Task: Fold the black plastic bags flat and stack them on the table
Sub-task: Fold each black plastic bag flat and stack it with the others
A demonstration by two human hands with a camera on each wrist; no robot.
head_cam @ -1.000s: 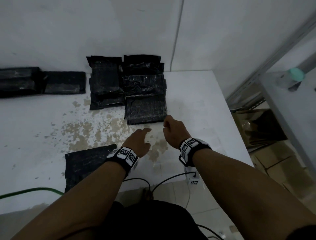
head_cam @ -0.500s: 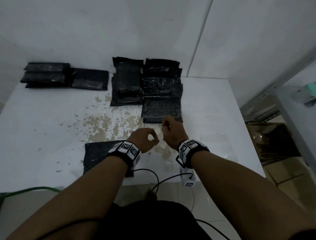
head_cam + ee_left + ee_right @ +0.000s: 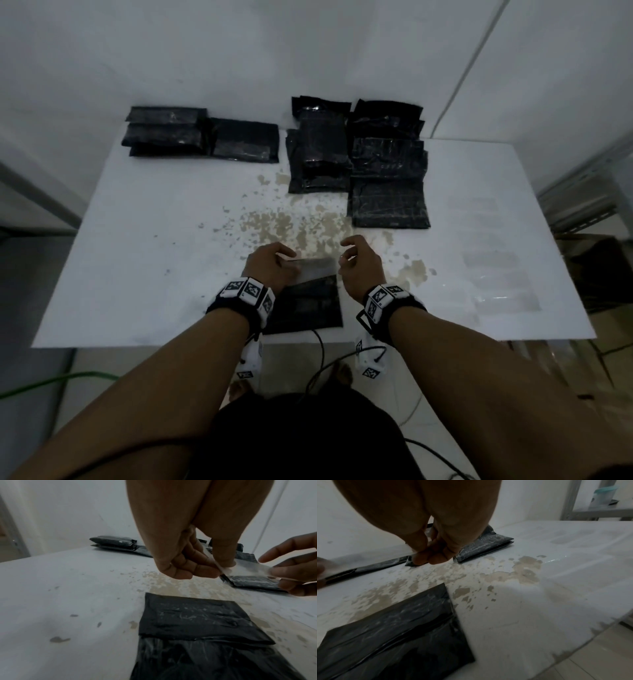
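Note:
A folded black plastic bag (image 3: 308, 308) lies flat at the table's near edge, also in the left wrist view (image 3: 197, 622) and the right wrist view (image 3: 393, 628). Just above its far end a clear plastic sleeve (image 3: 315, 270) is stretched between both hands. My left hand (image 3: 274, 263) pinches the sleeve's left end (image 3: 223, 569) between thumb and curled fingers. My right hand (image 3: 359, 267) pinches the right end, its fingertips (image 3: 281, 574) closed on the film. Several packed black bags (image 3: 388, 205) lie stacked at the back centre, and more black bags (image 3: 164, 132) at the back left.
The white table (image 3: 154, 274) has worn, peeling patches (image 3: 284, 226) in the middle. Faint clear sleeves (image 3: 503, 301) lie on its right side. A metal shelf (image 3: 590, 512) stands to the right. Cables (image 3: 322, 353) hang below the near edge.
Both hands moved left and nearer, from beside the front packed bag to over the folded bag. They spread apart, and the clear sleeve now shows stretched between them.

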